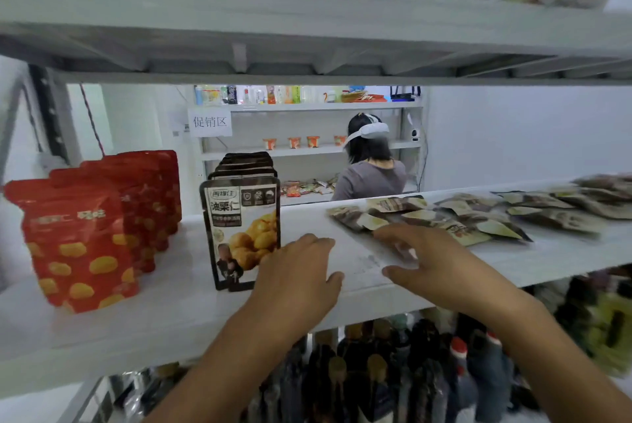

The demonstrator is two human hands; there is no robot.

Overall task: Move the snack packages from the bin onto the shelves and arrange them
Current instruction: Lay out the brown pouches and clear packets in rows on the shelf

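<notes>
A row of dark chestnut snack pouches (243, 224) stands upright in the middle of the white shelf (171, 306). My left hand (297, 279) rests on the shelf with its fingers touching the front pouch's lower right side, holding nothing. My right hand (431, 262) hovers open over the shelf, fingertips by the near end of a pile of flat brown-and-cream snack packets (444, 217) that runs to the right. A row of red pouches (85, 241) stands at the left. The bin is out of view.
An upper shelf (307, 29) hangs close above, carrying wrapped rolls and yellow bags. Dark bottles (393, 371) fill the shelf below. Behind the rack, a person with a white headset (369, 162) faces another shelf unit of goods.
</notes>
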